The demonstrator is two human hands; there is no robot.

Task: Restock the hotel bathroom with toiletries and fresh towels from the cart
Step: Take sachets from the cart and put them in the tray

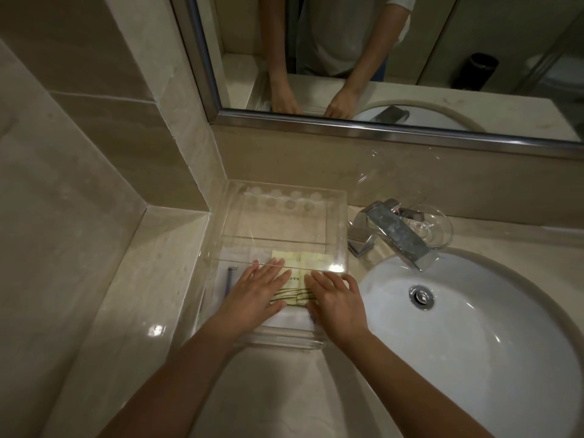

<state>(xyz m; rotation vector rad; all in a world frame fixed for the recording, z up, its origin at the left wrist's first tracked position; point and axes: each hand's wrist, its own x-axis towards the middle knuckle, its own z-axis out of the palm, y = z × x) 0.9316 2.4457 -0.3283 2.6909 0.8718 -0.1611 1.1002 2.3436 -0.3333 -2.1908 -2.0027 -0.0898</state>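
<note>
A clear acrylic tray (339,222) stands on the beige counter, in the corner left of the sink. Inside it lie two pale yellow toiletry packets (300,260) side by side, and a packet with a blue toothbrush (229,279) lies at the tray's left. My left hand (257,290) lies flat with straight fingers on the left packet. My right hand (336,298) lies flat on the right packet, fingers spread. Both hands hide the packets' near halves. No towels are in view.
A white round sink (474,336) with a chrome drain fills the right. A chrome faucet (392,233) stands behind it, beside a clear glass dish (439,230). A framed mirror (363,58) hangs above. Tiled walls close off the left and back.
</note>
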